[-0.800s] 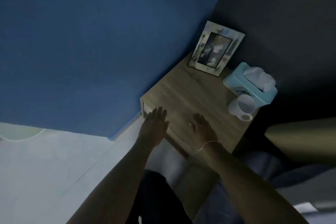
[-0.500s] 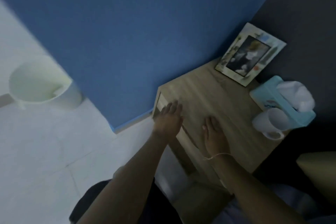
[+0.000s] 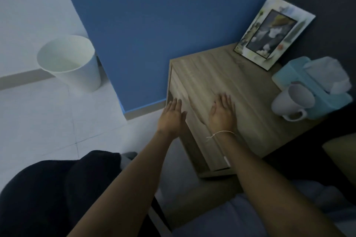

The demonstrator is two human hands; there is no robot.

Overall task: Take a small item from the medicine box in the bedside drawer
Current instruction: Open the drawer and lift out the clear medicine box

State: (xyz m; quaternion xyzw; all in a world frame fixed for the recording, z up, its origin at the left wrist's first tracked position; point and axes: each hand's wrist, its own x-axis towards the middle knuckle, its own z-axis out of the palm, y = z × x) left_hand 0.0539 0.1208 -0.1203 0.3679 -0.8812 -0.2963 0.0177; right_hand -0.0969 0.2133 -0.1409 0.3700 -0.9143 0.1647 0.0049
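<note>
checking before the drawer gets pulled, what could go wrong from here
1. The mug lies on its side near the nightstand top's edge, against the tissue box; a jolt when the drawer is tugged could roll it off.
2. The picture frame leans upright at the back corner and might tip.
3. Both the left hand and right hand are flat and open, and the room is dim, so finding the drawer front may take fumbling.

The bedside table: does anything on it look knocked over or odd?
Yes, the white mug lies on its side against the blue tissue box, mouth facing up toward the camera. The photo frame stands normally.
</note>
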